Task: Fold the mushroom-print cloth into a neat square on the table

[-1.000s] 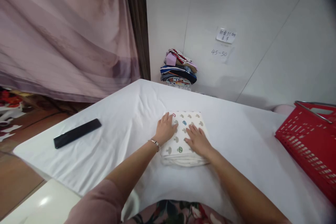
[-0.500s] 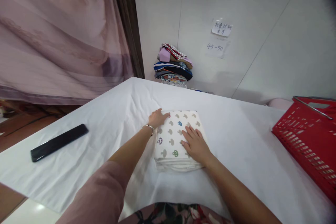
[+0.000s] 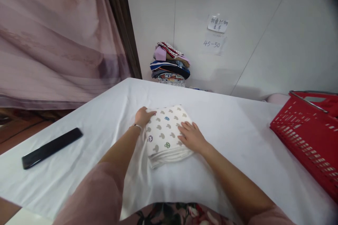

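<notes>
A folded white cloth with a mushroom print [image 3: 165,135] lies on the white-covered table [image 3: 232,137] in front of me. My left hand [image 3: 143,116], with a bracelet at the wrist, is curled round the cloth's far left corner, thumb on top. My right hand [image 3: 190,135] lies flat on the right side of the cloth with its fingers stretched out. The cloth sits slightly askew, its near edge showing several layers.
A long black flat object [image 3: 51,147] lies on the table at the left. A red plastic basket [image 3: 308,132] stands at the right edge. A stack of folded clothes [image 3: 170,65] sits against the far wall under paper notes [image 3: 218,24]. A pink curtain [image 3: 52,35] hangs at the left.
My left hand has slid from the top of the cloth to its far left corner and closed on it. The cloth has turned a little. My right hand has stayed flat on it.
</notes>
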Motion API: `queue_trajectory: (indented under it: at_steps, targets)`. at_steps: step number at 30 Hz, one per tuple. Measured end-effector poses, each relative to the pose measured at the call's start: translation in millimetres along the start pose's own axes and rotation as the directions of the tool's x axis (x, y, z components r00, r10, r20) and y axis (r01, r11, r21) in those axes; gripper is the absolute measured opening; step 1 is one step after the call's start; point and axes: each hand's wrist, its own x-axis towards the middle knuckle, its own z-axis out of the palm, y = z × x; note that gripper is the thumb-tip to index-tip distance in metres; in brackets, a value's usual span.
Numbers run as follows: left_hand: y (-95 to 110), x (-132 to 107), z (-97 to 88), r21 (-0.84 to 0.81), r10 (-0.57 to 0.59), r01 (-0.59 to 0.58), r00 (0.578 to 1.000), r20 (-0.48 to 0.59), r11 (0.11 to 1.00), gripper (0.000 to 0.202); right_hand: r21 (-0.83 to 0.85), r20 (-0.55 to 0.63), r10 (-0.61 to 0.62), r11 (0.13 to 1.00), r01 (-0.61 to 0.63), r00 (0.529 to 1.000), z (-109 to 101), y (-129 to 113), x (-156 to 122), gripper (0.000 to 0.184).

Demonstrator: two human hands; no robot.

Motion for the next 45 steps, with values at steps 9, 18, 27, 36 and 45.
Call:
queue_trajectory:
  at_steps: [9,18,27,36,45]
  targets:
    - [3.1,-32.6,-4.4,0.206,0.385,-0.373,0.923,-0.022,0.905,0.043,0.044,-0.13,0.038,0.998,-0.033,0.991,21.4,8.0,-2.4,0.042]
    - [12.6,-135.1,21.2,-0.106,0.667,-0.658,0.735,0.127,0.745,0.027,0.644,-0.139,0.216,0.761,-0.078,0.966,-0.5,43.8,-14.3,0.03]
    - [5.2,-170.6,25.0,0.046,0.679,-0.69,0.721,0.142,0.723,0.036,0.483,0.054,-0.035,0.876,0.004,0.998,-27.5,39.7,-30.8,0.034]
    - [12.8,-183.3,31.9,0.183,0.706,-0.711,0.7,0.104,0.679,0.029,0.141,0.013,-0.249,0.959,0.245,0.968,-27.0,27.2,-29.9,0.024]
    - [23.4,-184.2,34.5,0.242,0.66,-0.668,0.741,0.126,0.704,0.017,0.106,0.036,-0.247,0.964,0.242,0.968,-25.3,25.0,-30.7,0.03]
